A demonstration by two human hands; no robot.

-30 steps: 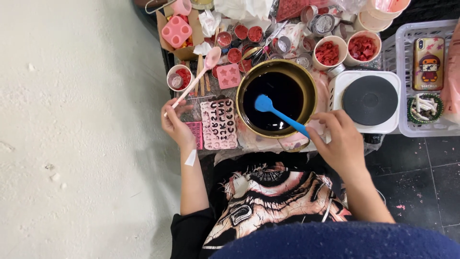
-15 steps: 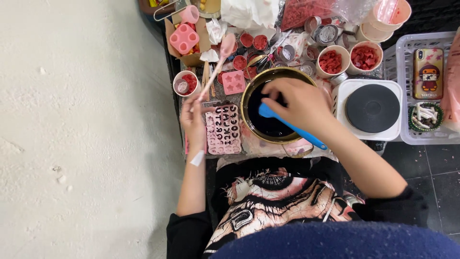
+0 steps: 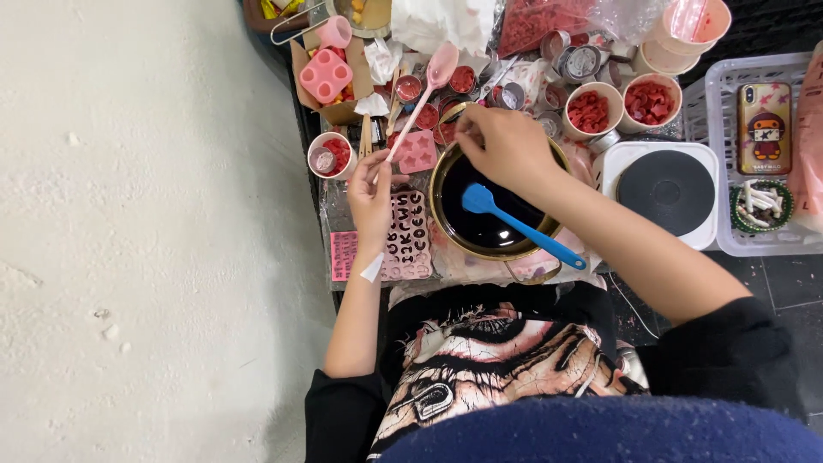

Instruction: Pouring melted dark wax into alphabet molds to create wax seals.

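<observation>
A crowded work surface is lying ahead of the person, with a round black hotplate (image 3: 667,192) on a white base sitting to the right and a white basket (image 3: 729,244) holding a phone (image 3: 765,128) standing at the far right. A pink letter mould (image 3: 408,234) is lying near, left of centre, partly under the left hand. A brass-rimmed pot (image 3: 480,249) in the centre is holding dark liquid, with a blue spatula (image 3: 514,225) resting in it, handle pointing near-right. Two paper cups (image 3: 590,111) of red pieces are standing beyond it, and a small cup (image 3: 330,154) of red bits at the left. The left hand (image 3: 374,197) is gripping the handle of a long pink spoon (image 3: 418,105), fingers closed around it, bowl pointing far. The right hand (image 3: 507,147) is hovering over the pot's far rim, fingertips pinched together; whether they are holding anything cannot be told.
</observation>
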